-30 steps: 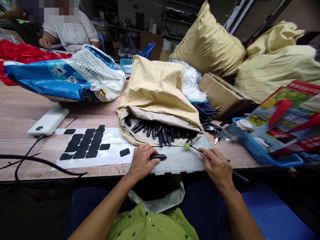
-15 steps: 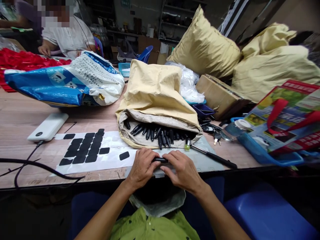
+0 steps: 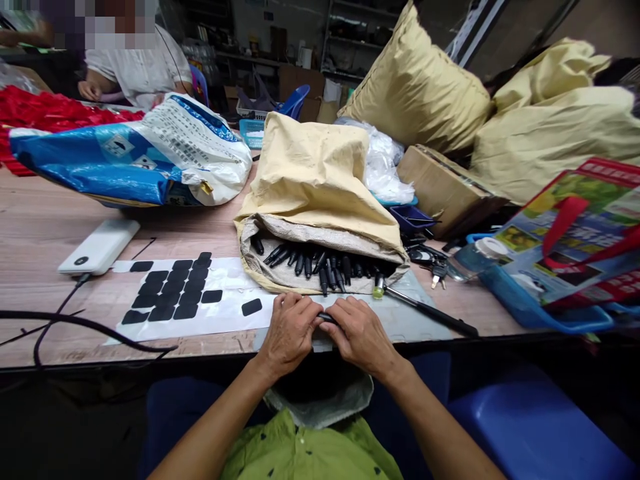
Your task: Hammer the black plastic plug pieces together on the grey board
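Note:
My left hand (image 3: 293, 337) and my right hand (image 3: 363, 339) meet at the table's front edge, fingers closed round the two ends of a black pen-shaped piece (image 3: 327, 318). Most of the piece is hidden by my fingers. Just beyond lies a cream sack (image 3: 315, 153), its mouth facing me, with several black pointed pen-shaped pieces (image 3: 327, 272) inside. A small hammer (image 3: 433, 313) with a black handle rests right of my right hand, its yellowish head by the sack's mouth. To the left, black rounded patches (image 3: 173, 290) stick to a white backing sheet (image 3: 225, 319).
A white power bank (image 3: 100, 247) with a cable lies left. Behind it sits a blue-and-white bag (image 3: 150, 157). Keys (image 3: 439, 277), a clear jar (image 3: 475, 260) and a blue basket (image 3: 545, 317) stand right. An open grey bag (image 3: 325, 407) hangs below the edge. Across the table sits a person (image 3: 133, 70).
My right hand's fingers have closed in round the black piece, and both hands are nearer each other, leaving less of it showing. The view has shifted slightly.

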Motion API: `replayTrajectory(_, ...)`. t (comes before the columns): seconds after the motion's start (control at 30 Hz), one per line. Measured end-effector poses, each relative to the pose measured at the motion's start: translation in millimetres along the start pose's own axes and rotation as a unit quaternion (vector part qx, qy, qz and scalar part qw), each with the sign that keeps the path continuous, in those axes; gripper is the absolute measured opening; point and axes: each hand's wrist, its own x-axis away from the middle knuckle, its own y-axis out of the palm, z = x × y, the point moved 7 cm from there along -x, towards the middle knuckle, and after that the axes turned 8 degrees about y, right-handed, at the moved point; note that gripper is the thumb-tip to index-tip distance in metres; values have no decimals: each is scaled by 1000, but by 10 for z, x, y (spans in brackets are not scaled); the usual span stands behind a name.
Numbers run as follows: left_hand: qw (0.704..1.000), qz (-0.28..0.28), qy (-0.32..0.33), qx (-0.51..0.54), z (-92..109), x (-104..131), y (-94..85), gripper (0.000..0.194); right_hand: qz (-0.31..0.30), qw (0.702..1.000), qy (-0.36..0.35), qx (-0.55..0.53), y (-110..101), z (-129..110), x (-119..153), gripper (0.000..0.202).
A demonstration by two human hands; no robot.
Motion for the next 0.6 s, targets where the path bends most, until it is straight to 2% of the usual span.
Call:
replayTrajectory(0.3,997,61,-20,32,-84,63,-82,18,71,996,11,-58,63,-125,-37,19)
replayTrajectory(0.47,996,63,-31,56,-97,56,-89,18,48,996,33,-74,36,-51,-22,14)
replayTrajectory(0.6,996,53,-26,60,-79,45,-80,15,58,991,49,-105,-107,76,41,20)
